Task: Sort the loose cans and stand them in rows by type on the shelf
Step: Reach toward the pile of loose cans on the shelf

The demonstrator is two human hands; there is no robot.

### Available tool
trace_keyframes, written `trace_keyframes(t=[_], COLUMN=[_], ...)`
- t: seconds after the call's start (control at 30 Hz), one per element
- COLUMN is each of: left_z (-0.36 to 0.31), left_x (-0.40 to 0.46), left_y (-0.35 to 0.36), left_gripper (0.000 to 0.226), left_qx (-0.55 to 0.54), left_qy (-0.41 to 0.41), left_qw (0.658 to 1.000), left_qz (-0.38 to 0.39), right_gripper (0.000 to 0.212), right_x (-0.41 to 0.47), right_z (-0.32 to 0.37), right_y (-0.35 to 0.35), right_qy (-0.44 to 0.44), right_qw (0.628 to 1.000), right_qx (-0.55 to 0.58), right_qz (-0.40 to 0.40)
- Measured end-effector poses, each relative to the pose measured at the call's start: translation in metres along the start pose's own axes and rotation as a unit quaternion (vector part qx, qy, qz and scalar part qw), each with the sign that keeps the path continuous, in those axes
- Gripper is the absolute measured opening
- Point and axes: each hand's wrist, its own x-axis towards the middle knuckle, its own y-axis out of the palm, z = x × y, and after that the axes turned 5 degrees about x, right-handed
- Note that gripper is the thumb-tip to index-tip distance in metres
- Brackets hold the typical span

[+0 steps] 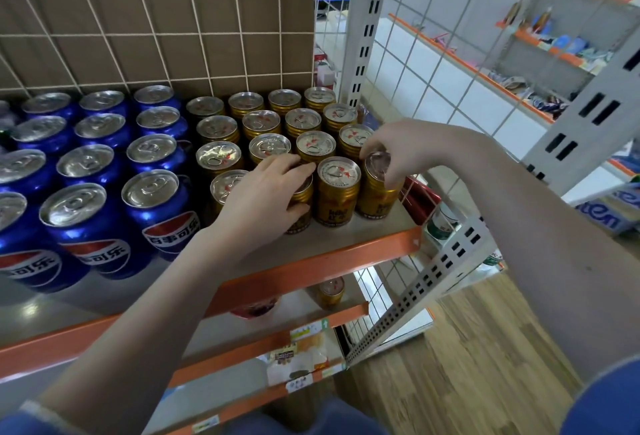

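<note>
Shelf (346, 237) front (orange-edged): each hand's fingers (389, 171) grip gold can (375, 192).

Cola cans (86, 171) stand left of energy-drink cans (277, 123) on shelf (346, 254).

A brown cardboard sheet (156, 19) is standing behind a white wire grid (194, 15); wooden plank floor (460, 348) is lying below.

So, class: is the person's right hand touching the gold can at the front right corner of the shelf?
Touching. In the head view the right hand pinches the rim of the front-right gold can, its fingers curled over the lid.
</note>
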Motion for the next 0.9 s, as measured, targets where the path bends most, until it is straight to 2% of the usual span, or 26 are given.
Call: trace_keyframes(t=[0.27, 0.4, 0.6, 0.77, 0.9], left_z=[-0.002, -0.005, -0.015, -0.021, -0.025], left_x=[0.001, 0.001, 0.004, 0.012, 0.020], left_y=[0.002, 0.001, 0.003, 0.006, 0.004], left_gripper=[0.062, 0.061, 0.057, 0.055, 0.060], left_qx=[0.004, 0.007, -0.013, -0.001, 0.024], left_qy=[-0.003, -0.006, -0.035, -0.048, -0.027], left_qw=[1.000, 1.000, 0.998, 0.998, 0.998], left_qz=[-0.010, -0.015, -0.041, -0.052, -0.047], right_gripper=[0.065, 0.063, 0.046, 0.050, 0.063], right_x=[0.007, 0.003, -0.002, -0.002, -0.003], right_z=[-0.010, -0.009, -0.011, -0.012, -0.012], right_y=[0.007, 0.014, 0.019, 0.019, 0.021], right_qy=[-0.014, -0.021, -0.012, -0.012, 0.008], right_qw=[1.000, 0.999, 0.997, 0.996, 0.992], right_qx=[0.011, 0.023, 0.037, 0.048, 0.092], right_qz=[-0.006, -0.042, -0.070, -0.075, -0.090])
